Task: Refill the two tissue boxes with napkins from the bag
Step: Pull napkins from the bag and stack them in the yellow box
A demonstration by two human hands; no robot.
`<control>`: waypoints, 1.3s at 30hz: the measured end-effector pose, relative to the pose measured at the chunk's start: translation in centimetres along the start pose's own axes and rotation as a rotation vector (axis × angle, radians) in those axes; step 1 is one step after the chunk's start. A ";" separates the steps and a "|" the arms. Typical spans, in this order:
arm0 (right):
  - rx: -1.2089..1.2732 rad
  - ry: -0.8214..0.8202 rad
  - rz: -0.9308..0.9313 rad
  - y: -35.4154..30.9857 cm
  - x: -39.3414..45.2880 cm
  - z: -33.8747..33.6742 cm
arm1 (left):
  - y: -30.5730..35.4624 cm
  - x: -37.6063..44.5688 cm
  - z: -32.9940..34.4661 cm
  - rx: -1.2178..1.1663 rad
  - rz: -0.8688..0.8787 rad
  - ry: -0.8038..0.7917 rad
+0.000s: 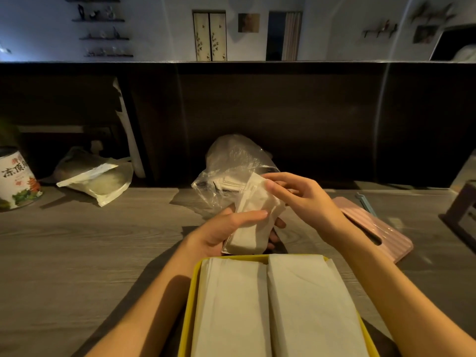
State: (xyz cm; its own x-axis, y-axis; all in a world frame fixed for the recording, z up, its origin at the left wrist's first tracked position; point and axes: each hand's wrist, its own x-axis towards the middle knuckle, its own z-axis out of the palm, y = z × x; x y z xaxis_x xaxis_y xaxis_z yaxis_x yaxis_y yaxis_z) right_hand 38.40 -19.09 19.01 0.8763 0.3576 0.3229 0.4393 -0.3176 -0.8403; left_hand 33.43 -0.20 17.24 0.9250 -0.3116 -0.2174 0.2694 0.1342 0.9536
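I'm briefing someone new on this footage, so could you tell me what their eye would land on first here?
Centre frame, the left hand and right hand hold a folded wad of napkins in front of a crinkled clear plastic bag. Nearest the camera, the open yellow tissue box already holds two side-by-side stacks of napkins. A pink lid lies to the right, a printed tin at far left.

Left hand (226,229): palm up, fingers curled around napkin stack (253,222). Right hand (300,195): above stack, fingertips pinching its top edge.
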 end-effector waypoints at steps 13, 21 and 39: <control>0.086 0.007 -0.047 -0.8 -0.4 -0.6 | 0.0 -0.1 -0.3 0.098 0.005 -0.167; 0.319 0.331 -0.029 -0.7 -0.4 -0.7 | -0.1 0.0 -0.1 -0.050 -0.065 -0.095; -0.085 0.050 -0.181 -0.7 -0.7 0.6 | -0.5 -0.1 1.3 -0.276 0.027 -0.114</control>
State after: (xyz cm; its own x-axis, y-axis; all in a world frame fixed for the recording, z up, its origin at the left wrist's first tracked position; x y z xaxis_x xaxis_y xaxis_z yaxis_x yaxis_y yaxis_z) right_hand 37.34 -18.61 19.16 0.7894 0.3717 0.4885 0.6037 -0.3261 -0.7275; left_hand 32.80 -1.49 17.04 0.9009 -0.4063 -0.1526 0.3220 0.3900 0.8627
